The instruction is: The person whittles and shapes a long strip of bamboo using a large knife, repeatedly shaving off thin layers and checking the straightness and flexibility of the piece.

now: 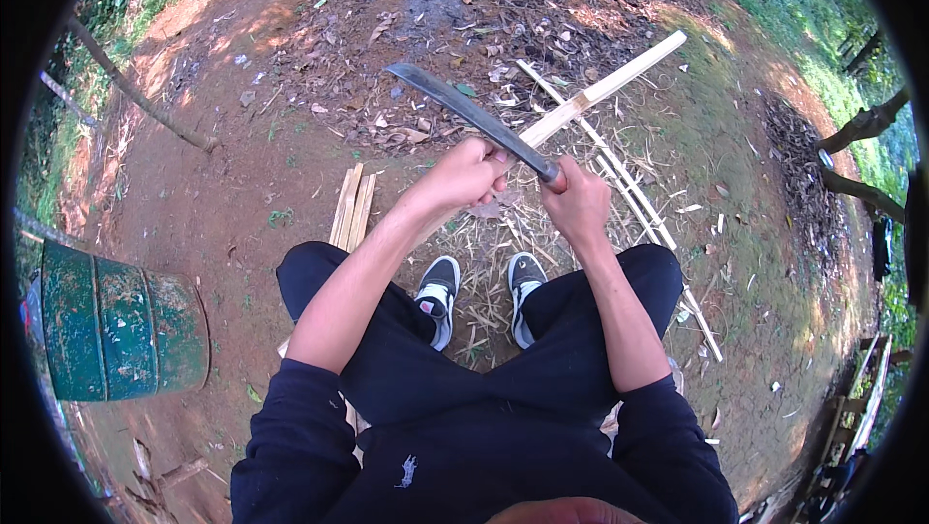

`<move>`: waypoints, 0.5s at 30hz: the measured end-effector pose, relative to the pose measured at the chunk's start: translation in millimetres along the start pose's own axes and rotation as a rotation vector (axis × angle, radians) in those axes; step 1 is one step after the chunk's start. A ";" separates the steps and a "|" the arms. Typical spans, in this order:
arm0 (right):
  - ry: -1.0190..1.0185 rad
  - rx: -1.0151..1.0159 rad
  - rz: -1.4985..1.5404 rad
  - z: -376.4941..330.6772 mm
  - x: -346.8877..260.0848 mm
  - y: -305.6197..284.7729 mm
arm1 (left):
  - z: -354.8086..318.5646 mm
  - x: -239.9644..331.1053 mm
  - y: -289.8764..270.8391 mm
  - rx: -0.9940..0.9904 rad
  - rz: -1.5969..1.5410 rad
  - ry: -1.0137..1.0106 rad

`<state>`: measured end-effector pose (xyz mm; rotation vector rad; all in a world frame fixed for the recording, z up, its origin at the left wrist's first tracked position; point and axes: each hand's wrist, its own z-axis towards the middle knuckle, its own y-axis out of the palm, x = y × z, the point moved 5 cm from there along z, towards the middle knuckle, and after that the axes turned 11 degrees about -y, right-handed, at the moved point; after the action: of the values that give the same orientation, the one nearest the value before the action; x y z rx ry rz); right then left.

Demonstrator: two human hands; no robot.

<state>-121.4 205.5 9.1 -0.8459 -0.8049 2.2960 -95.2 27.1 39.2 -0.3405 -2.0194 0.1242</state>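
My right hand (579, 201) is closed round the wooden handle of a machete (463, 110). The dark, slightly curved blade points up and to the left, crossing over a pale bamboo slat (610, 82). My left hand (468, 174) is wrapped round the near end of that slat, close beside the blade. The slat runs away to the far right and has a darker joint partway along. Whether the edge touches the slat cannot be made out. Both hands are in front of my knees, above the ground.
Long thin bamboo strips (634, 197) lie on the ground at the right. Several short slats (352, 207) rest by my left knee. Shavings (481, 316) litter the soil around my shoes (440, 292). A green metal drum (126, 326) is at the left, a branching trunk (864, 125) at the right.
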 end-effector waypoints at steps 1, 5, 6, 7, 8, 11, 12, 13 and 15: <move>0.017 -0.021 -0.021 -0.9 3.5 -2.3 | 12.9 -8.8 1.4 -0.120 -0.019 -0.047; 0.043 -0.030 -0.041 3.5 2.8 -7.3 | 27.0 -20.9 0.9 -0.234 -0.109 -0.015; 0.045 -0.032 -0.044 3.6 4.3 -7.8 | 28.8 -24.3 4.7 -0.259 -0.142 0.003; 0.047 -0.035 -0.045 3.3 6.8 -7.2 | 30.1 -28.0 7.8 -0.283 -0.174 0.021; 0.056 -0.042 -0.047 0.7 11.0 -6.0 | 24.6 -26.9 13.0 -0.316 -0.218 -0.006; 0.038 -0.006 -0.045 1.6 10.5 -6.2 | 5.3 -25.6 19.9 -0.366 -0.373 -0.069; 0.016 -0.003 -0.046 3.0 12.2 -9.7 | 8.3 -29.8 23.0 -0.406 -0.440 -0.057; -0.006 0.000 -0.048 4.3 14.2 -12.6 | 11.2 -33.3 24.2 -0.447 -0.506 -0.047; -0.022 -0.018 -0.042 3.0 16.8 -11.3 | 5.5 -37.0 29.0 -0.460 -0.583 -0.055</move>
<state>-131.1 223.2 12.5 -0.8052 -0.8457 2.2677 -79.1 44.3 -1.8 -0.0189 -2.1081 -0.7061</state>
